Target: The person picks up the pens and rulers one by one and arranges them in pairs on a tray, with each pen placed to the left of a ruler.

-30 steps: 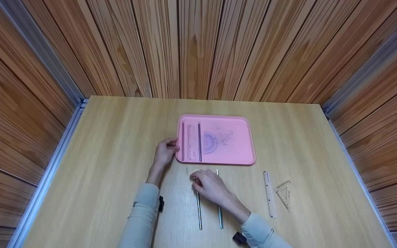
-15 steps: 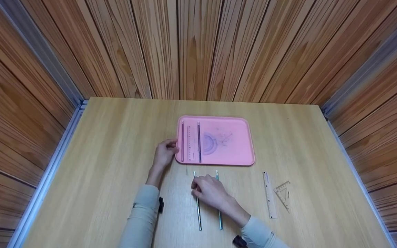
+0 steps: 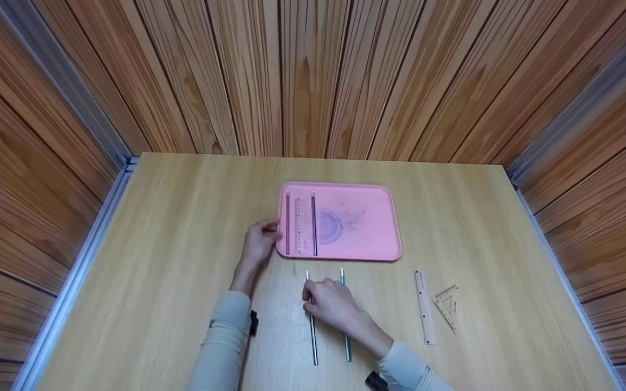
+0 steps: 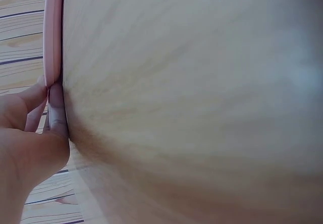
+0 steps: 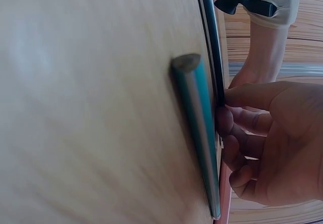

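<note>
My left hand (image 3: 260, 241) pinches the left rim of a pink tray (image 3: 370, 239); its thumb and fingers meet at the tray edge (image 4: 54, 32) in the left wrist view. On the table in front of the tray, my right hand (image 3: 330, 301) pinches a dark, shiny pencil (image 3: 313, 339) between thumb and fingertips. A teal pencil (image 3: 347, 347) lies parallel to it, partly under the right hand and wrist. In the right wrist view that teal pencil (image 5: 199, 128) is nearest the camera, and the dark pencil (image 5: 209, 27) runs behind it to the fingers.
Inside the tray are two dark pencils (image 3: 314, 225), a clear ruler (image 3: 302, 225) between them, and a bluish protractor (image 3: 331, 227) beside faint, thin shapes. A ruler (image 3: 425, 308) and a triangular set square (image 3: 446, 308) lie on the table at the right.
My right hand has drawn back a little towards me along the dark pencil and closed its fingers on it. The left hand stays at the tray rim.
</note>
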{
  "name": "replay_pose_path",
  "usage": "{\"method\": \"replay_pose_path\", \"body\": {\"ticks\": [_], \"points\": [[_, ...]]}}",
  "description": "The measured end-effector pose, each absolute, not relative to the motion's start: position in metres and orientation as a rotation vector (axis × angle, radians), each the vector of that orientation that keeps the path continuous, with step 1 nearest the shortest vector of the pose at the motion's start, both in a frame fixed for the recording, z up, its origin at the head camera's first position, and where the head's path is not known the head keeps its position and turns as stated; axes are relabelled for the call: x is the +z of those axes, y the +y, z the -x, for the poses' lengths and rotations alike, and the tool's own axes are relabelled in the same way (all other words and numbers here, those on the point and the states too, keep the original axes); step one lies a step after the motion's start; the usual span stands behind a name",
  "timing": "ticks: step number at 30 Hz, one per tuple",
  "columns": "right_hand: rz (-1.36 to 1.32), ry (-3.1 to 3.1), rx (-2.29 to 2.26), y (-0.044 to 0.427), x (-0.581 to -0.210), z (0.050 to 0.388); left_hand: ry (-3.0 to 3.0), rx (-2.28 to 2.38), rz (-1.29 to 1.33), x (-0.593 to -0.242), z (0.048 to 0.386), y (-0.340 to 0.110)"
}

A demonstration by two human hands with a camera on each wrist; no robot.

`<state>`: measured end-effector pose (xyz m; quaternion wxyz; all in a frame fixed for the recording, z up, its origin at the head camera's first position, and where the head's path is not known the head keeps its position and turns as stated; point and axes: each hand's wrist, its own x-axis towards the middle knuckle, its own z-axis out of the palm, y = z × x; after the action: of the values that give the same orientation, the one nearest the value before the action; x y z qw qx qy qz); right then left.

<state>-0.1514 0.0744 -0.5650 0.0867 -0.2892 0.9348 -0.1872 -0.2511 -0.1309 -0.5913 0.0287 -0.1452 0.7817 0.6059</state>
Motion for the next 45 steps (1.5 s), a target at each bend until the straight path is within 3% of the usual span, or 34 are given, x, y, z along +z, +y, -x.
{"method": "replay_pose_path", "body": {"ticks": [24,45], "points": [[0.683,2.689,-0.819,0.079,-0.559,0.161,2.413,1.874,0.457,-0.591,0.253,-0.132],[0.469,2.728,-1.054,0.11,-0.546,0.208,2.414,1.858,0.445,-0.591,0.254,-0.131]]}}
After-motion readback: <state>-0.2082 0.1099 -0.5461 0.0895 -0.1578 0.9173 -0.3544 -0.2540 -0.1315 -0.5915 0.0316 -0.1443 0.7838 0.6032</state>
